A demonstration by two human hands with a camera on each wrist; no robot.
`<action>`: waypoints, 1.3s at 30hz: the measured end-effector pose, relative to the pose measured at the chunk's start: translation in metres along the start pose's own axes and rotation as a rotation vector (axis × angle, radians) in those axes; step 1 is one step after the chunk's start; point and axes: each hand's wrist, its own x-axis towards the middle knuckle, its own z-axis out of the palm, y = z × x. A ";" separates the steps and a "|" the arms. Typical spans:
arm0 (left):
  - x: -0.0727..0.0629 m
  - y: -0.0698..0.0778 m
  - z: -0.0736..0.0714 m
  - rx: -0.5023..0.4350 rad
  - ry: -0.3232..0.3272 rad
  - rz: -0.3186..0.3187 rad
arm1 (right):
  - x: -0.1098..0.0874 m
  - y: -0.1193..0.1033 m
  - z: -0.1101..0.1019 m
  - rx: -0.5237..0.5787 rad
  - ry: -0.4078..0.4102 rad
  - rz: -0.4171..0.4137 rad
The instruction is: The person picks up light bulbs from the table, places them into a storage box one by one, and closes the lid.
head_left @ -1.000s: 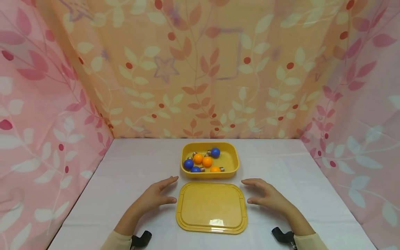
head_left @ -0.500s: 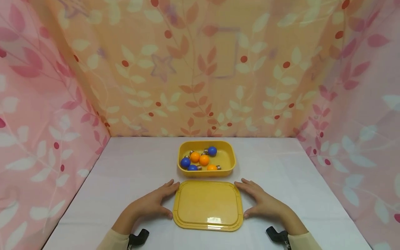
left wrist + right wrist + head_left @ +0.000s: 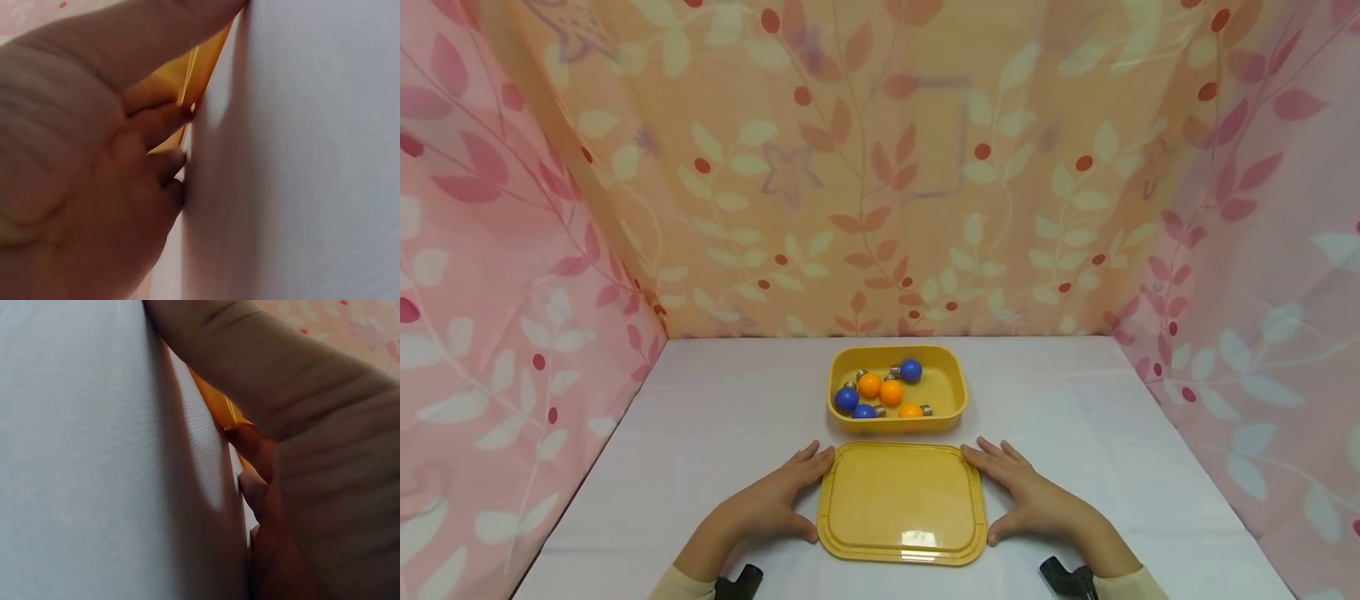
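Observation:
A flat yellow lid (image 3: 901, 498) with rounded corners lies on the white table in the head view. My left hand (image 3: 763, 505) is at its left side, thumb and fingers spread, with fingertips right at the edge. At the right side my right hand (image 3: 1043, 505) mirrors this, its index finger by the upper corner and its thumb lower down the edge. Both wrist views show the fingers low against the tabletop, with slivers of yellow lid (image 3: 209, 59) beyond them. Just behind the lid stands a yellow box (image 3: 946, 390), open at the top.
Inside the box are several small light bulbs: blue ones, such as a blue bulb (image 3: 911, 371), and orange ones, such as an orange bulb (image 3: 892, 392). Patterned cloth walls (image 3: 880, 208) enclose the table (image 3: 625, 467) at the back and both sides.
Both hands have moved inward from beside the lid, so their fingertips are now at its left and right edges. The box and bulbs stay in place; the head view shifts slightly.

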 end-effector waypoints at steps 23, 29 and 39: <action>0.002 -0.007 -0.013 -0.501 0.041 0.038 | 0.004 0.013 -0.010 0.356 0.069 0.040; -0.001 -0.005 -0.014 -0.576 0.099 0.045 | 0.006 0.011 -0.011 0.457 0.080 0.025; 0.001 0.005 -0.013 -0.646 0.121 -0.001 | 0.000 0.008 -0.012 0.506 0.140 0.053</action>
